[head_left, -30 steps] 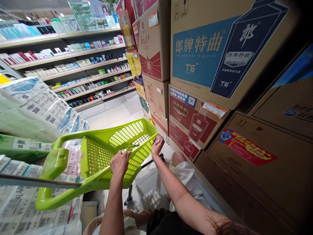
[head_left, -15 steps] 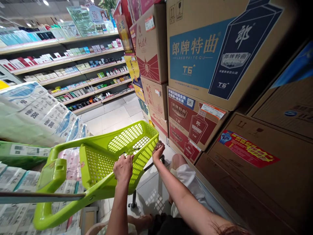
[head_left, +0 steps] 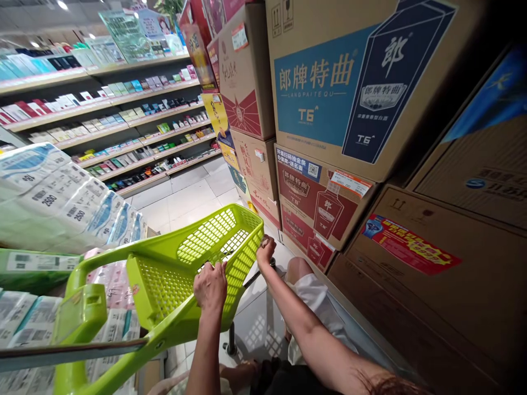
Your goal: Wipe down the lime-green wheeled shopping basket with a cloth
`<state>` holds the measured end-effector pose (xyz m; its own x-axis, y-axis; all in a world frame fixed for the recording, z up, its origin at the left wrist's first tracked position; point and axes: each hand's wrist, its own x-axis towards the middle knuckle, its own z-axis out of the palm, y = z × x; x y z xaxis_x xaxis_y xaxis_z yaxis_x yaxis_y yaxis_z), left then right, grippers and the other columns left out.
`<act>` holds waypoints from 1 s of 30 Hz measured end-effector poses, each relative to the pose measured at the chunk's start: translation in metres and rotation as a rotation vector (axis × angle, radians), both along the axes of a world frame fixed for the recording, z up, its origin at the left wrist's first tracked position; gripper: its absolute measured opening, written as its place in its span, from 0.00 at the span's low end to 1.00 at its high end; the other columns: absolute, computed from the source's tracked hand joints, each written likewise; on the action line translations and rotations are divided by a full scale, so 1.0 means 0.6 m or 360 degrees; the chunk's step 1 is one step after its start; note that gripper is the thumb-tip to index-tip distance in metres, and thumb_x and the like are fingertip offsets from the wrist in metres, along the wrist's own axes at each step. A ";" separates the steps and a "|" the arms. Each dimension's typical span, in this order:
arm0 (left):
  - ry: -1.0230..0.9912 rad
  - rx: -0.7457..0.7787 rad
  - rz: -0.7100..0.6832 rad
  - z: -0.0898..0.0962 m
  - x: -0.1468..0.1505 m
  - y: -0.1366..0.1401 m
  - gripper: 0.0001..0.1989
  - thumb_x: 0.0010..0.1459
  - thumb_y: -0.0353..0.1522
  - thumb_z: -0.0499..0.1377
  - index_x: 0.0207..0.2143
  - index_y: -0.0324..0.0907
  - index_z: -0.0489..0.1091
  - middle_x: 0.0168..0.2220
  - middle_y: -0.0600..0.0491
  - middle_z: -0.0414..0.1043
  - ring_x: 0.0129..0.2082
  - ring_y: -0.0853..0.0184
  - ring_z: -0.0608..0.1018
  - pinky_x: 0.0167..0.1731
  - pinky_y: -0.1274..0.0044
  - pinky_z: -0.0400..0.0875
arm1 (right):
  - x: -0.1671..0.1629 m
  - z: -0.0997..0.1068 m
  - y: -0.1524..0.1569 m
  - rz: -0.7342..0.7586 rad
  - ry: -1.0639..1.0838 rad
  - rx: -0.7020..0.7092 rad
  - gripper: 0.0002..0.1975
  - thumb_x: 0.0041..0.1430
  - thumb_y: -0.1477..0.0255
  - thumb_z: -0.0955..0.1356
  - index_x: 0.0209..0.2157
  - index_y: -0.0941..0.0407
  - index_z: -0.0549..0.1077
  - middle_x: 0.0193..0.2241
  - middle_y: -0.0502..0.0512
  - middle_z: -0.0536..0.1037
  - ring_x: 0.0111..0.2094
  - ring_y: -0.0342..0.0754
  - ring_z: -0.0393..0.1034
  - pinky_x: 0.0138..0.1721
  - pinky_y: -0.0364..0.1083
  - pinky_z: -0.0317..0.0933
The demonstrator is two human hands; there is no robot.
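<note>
A lime-green plastic shopping cart (head_left: 142,293) stands at an angle in front of me, its basket perforated and its handle end toward the lower left. My left hand (head_left: 211,286) is closed over the near side rim of the basket. At the basket's narrow far end, my right hand (head_left: 266,250) is closed at the corner of the rim. Its fingertips are partly hidden, with a small dark patch beside them that I cannot make out. No goods show inside the visible part of the basket.
Stacked cardboard cartons (head_left: 325,140) rise close on the right. Packs of tissue paper (head_left: 61,192) are piled on the left. Beyond them, shelves (head_left: 123,104) carry small boxed goods above a tiled floor (head_left: 193,192). A grey bar (head_left: 74,354) crosses the cart handle.
The cart's handle end has shifted down and left in view, and the cartons have slid slightly left. Both hands keep their hold on the rim.
</note>
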<state>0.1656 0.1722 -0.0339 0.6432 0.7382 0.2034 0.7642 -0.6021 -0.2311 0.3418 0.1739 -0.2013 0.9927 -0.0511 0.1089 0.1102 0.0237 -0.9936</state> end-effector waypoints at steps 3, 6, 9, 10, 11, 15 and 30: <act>0.0020 -0.0018 0.0013 0.004 0.001 -0.008 0.29 0.71 0.44 0.38 0.37 0.42 0.76 0.36 0.45 0.72 0.37 0.61 0.74 0.38 0.71 0.59 | 0.003 0.012 0.013 -0.0067 -0.0121 -0.0010 0.17 0.54 0.79 0.59 0.44 0.54 0.67 0.45 0.61 0.71 0.48 0.52 0.66 0.51 0.50 0.61; 0.0079 -0.0086 0.0028 0.018 0.001 -0.017 0.27 0.71 0.43 0.39 0.38 0.42 0.75 0.36 0.46 0.71 0.37 0.62 0.75 0.39 0.72 0.60 | -0.009 0.008 0.011 -0.0030 -0.0158 -0.0018 0.20 0.53 0.81 0.59 0.47 0.55 0.67 0.48 0.62 0.70 0.51 0.51 0.65 0.54 0.50 0.60; 0.0139 -0.0203 0.0048 0.036 0.000 -0.022 0.24 0.71 0.41 0.41 0.40 0.42 0.75 0.37 0.47 0.71 0.36 0.63 0.75 0.38 0.73 0.61 | -0.018 0.000 0.003 -0.0018 0.0055 -0.0024 0.22 0.46 0.82 0.61 0.45 0.56 0.67 0.44 0.60 0.71 0.45 0.51 0.67 0.49 0.49 0.62; 0.0151 -0.0239 0.0058 0.041 0.001 -0.023 0.24 0.71 0.41 0.41 0.41 0.43 0.74 0.37 0.47 0.71 0.35 0.64 0.75 0.37 0.73 0.61 | -0.019 0.002 0.003 -0.0017 0.0080 -0.0020 0.22 0.45 0.82 0.61 0.44 0.56 0.67 0.43 0.59 0.71 0.44 0.50 0.67 0.48 0.49 0.63; 0.0157 -0.0270 0.0072 0.045 0.002 -0.023 0.23 0.71 0.41 0.41 0.42 0.43 0.74 0.37 0.48 0.72 0.35 0.64 0.75 0.36 0.74 0.61 | -0.018 0.008 0.004 -0.0011 0.0055 -0.0010 0.21 0.46 0.82 0.61 0.44 0.56 0.67 0.43 0.59 0.71 0.44 0.50 0.67 0.48 0.49 0.63; 0.0142 -0.0319 0.0120 0.045 0.006 -0.023 0.22 0.71 0.41 0.42 0.42 0.45 0.75 0.38 0.48 0.72 0.33 0.65 0.74 0.35 0.74 0.61 | -0.021 0.032 0.008 0.0067 -0.0210 0.0049 0.22 0.51 0.81 0.59 0.48 0.54 0.68 0.49 0.62 0.70 0.52 0.51 0.65 0.56 0.51 0.60; 0.0280 -0.0430 0.0155 0.073 -0.003 -0.064 0.28 0.63 0.25 0.46 0.64 0.47 0.65 0.46 0.44 0.76 0.45 0.61 0.78 0.49 0.68 0.63 | -0.048 0.002 -0.003 0.0126 -0.0041 0.0027 0.17 0.46 0.80 0.62 0.40 0.55 0.68 0.40 0.56 0.71 0.43 0.50 0.67 0.49 0.50 0.63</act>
<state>0.1638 0.1336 0.0100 0.5748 0.8101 -0.1159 0.7838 -0.5857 -0.2066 0.3132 0.1720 -0.2002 0.9906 0.0256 0.1343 0.1329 0.0501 -0.9899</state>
